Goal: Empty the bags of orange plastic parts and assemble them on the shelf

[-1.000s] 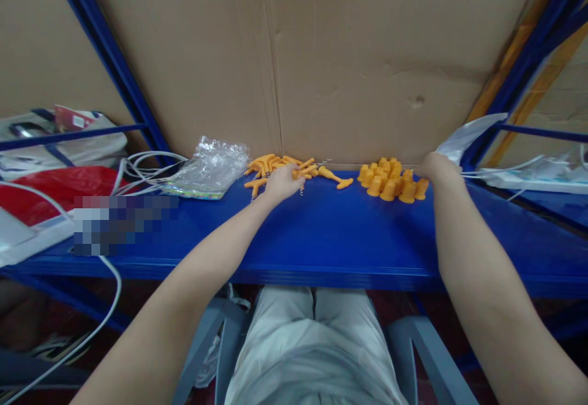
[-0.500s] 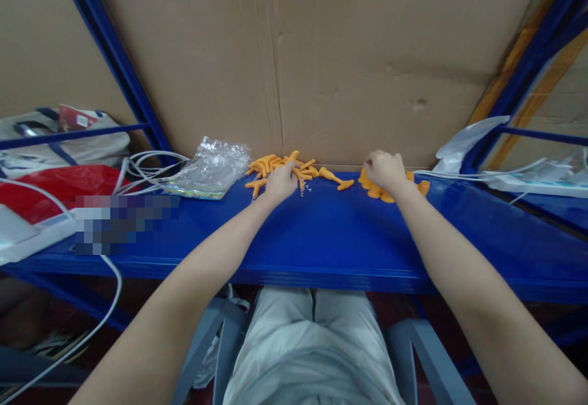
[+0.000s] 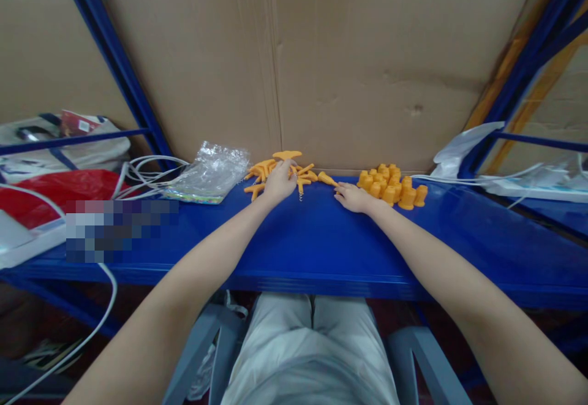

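My left hand [image 3: 279, 183] is closed at the pile of orange corkscrews [image 3: 261, 169]. An orange T-shaped corkscrew handle [image 3: 287, 155] stands up just above its fingers, and the metal screw below is hidden by the hand. My right hand [image 3: 353, 198] reaches left with its fingers stretched over the handle end of another orange piece. That piece's cone-shaped sleeve [image 3: 327, 178] points left, away from the fingertips. Right of this hand stands a cluster of orange sleeves [image 3: 390, 183], most of them upright.
A clear plastic bag [image 3: 209, 169] lies left of the corkscrews on the blue shelf [image 3: 316, 246]. White cables [image 3: 151, 166] and a red bag [image 3: 68, 190] are farther left. Cardboard [image 3: 344, 74] closes off the back. A white sheet [image 3: 463, 151] leans at the right post.
My right hand has moved left from the sleeve cluster to the orange piece in the middle. At my left hand, a T-handle now stands up above the fingers.
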The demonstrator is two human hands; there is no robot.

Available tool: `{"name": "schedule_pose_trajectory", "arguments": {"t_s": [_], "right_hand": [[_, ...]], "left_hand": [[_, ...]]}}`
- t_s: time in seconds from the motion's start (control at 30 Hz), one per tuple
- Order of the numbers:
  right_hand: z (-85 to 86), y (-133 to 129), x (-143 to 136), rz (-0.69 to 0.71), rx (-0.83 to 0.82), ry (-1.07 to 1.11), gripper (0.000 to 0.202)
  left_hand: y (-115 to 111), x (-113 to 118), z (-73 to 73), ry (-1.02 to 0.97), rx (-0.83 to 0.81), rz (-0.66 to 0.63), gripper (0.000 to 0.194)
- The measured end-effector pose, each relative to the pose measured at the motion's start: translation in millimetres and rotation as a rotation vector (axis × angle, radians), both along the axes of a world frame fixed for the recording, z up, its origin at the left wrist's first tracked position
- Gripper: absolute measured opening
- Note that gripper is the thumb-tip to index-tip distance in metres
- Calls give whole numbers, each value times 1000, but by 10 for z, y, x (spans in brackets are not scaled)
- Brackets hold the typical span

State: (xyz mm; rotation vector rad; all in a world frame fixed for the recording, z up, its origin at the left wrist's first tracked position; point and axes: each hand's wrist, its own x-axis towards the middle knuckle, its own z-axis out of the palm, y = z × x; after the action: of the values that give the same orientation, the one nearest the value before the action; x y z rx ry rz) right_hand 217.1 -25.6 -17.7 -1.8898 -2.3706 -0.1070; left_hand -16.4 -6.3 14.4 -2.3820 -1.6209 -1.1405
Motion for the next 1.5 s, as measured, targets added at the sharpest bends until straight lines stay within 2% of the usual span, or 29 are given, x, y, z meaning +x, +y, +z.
{"name": "schedule_pose_trajectory", "arguments": {"t_s": [0.17, 0.37, 0.63, 0.77, 0.97, 1.17, 1.3, 1.5], "right_hand": [[-3, -14, -13, 3, 6, -5, 49], [27, -57, -38, -8, -5, -20, 49], [115, -142, -72, -1, 8, -80, 48], [169, -182, -69, 23, 19, -72, 49], [237, -230, -93, 88, 38, -63, 47], [206, -156, -76, 138, 58, 87, 36], [174, -87, -47, 149, 49, 214, 41], [141, -18, -60, 136, -90, 485, 53]], "left_hand": [[159, 98, 97, 129, -87, -16, 43], [436, 266, 174, 322, -242, 24, 46], [577, 390, 63, 341, -338, 129, 51], [616, 352, 2, 316, -287, 110, 51], [696, 262, -32, 301, -202, 162, 53], [717, 265, 12, 356, -258, 137, 53], [700, 317, 61, 354, -304, 148, 54], [612, 348, 140, 362, -338, 133, 58]]}}
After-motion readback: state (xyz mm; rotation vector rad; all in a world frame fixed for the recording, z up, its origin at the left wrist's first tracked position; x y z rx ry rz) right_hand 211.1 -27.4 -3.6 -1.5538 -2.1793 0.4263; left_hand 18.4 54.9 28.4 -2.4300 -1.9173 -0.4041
